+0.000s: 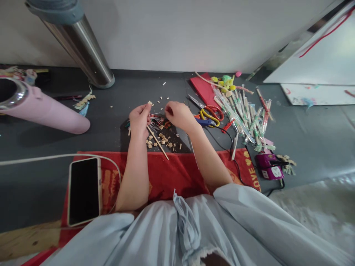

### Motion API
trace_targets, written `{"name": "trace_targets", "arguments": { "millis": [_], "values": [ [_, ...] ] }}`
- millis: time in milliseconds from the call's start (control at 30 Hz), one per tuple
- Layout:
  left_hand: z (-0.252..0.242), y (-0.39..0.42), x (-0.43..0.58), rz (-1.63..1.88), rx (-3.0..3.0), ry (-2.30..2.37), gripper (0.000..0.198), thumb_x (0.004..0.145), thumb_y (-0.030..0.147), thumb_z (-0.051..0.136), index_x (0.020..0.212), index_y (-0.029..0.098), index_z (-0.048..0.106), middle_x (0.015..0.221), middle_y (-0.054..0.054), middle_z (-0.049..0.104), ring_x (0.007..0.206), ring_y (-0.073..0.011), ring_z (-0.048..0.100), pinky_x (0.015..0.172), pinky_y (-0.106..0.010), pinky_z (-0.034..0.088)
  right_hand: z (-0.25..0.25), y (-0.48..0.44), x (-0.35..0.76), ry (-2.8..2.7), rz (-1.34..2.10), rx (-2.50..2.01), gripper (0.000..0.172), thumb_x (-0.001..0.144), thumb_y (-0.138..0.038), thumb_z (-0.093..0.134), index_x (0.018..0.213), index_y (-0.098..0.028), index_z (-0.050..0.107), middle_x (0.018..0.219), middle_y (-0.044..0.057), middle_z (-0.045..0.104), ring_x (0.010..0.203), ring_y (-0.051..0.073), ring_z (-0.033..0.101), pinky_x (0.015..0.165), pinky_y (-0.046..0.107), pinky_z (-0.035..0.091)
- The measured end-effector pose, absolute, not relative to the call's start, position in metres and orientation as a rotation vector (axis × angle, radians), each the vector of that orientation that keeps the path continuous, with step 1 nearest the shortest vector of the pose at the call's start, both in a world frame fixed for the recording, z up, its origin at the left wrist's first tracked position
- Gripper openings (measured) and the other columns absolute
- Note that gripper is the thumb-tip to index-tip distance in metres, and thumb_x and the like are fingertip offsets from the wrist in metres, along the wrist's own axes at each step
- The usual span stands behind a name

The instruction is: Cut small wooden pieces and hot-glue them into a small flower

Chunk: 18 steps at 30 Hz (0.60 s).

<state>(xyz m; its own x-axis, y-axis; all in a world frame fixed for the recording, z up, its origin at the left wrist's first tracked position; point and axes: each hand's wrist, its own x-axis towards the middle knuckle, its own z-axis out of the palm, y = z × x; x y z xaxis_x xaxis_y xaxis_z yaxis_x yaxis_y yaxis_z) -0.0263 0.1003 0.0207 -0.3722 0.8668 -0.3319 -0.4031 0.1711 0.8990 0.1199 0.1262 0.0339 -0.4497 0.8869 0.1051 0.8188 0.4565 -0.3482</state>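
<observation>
My left hand (139, 117) is closed round a thin wooden stick (158, 143), which slants down to the right from below the palm. At the pinched thumb and fingertips a small pale piece (150, 103) shows. My right hand (177, 113) hovers just to the right with its fingers curled inward; what they hold, if anything, is hidden. Between and below both hands lie small wooden pieces (163, 139) in a loose pile, with a tangle of thin clear strands (158, 119) partly behind the left fingers. Several tiny pale tubes (159, 102) are scattered beyond the hands.
To the right lie scissors (212, 113), a red packet (203, 88), wrapped stick bundles (244, 109) and a purple corded device (269, 166). A pink bottle (52, 111) and a steel flask (83, 48) stand left. A phone (84, 192) rests on a red towel (177, 171).
</observation>
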Motion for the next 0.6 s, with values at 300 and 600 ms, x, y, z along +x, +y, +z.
{"name": "trace_targets", "arguments": {
  "millis": [300,600],
  "values": [
    [0.024,0.095,-0.025,1.198,0.661,1.118,0.013,0.069,0.024,0.074,0.07,0.015,0.065,0.046,0.006,0.045,0.038,-0.0012,0.037,0.035,-0.013,0.025,0.042,0.101,0.145,-1.82,0.821,-1.181,0.011,0.073,-0.026,0.061,0.08,-0.018,0.065,0.078,0.001,0.067,0.071,0.012,0.061,0.068,0.028,0.051],
    [0.031,0.088,-0.021,1.113,0.799,1.0,0.014,0.069,0.023,0.073,0.066,0.017,0.061,0.047,0.005,0.047,0.038,-0.0027,0.039,0.037,-0.015,0.028,0.063,0.096,0.144,-1.848,0.828,-1.092,0.02,0.08,-0.029,0.057,0.097,-0.021,0.056,0.087,0.001,0.063,0.08,0.011,0.062,0.077,0.03,0.054]
  ]
}}
